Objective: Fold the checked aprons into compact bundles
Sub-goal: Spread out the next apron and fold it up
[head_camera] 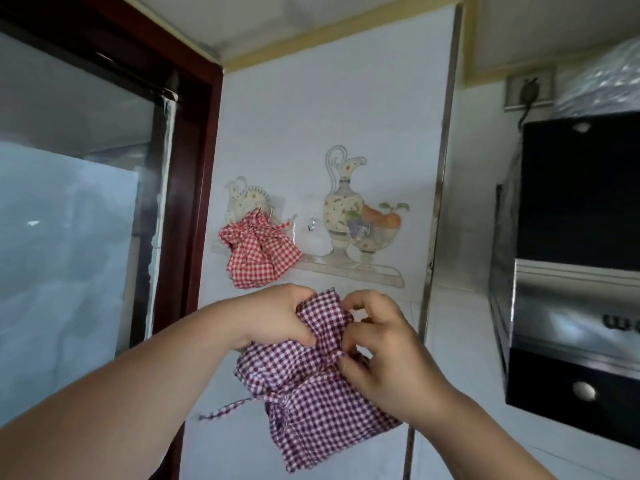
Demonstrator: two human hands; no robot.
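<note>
A dark red checked apron (pixel 311 386), bunched into a bundle, is held up in front of the tiled wall. My left hand (pixel 277 317) grips its upper left part, fingers curled into the cloth. My right hand (pixel 388 344) pinches a fold near the bundle's top right edge. A thin checked tie (pixel 225 408) dangles from the bundle to the left. A brighter red checked apron bundle (pixel 259 252) hangs on the wall above, apart from both hands.
Small metal hooks (pixel 311 224) stick out of the wall with the jug and fruit picture (pixel 346 206). A dark wooden door frame (pixel 194 188) with glass stands at left. A black and steel range hood (pixel 571 271) juts out at right.
</note>
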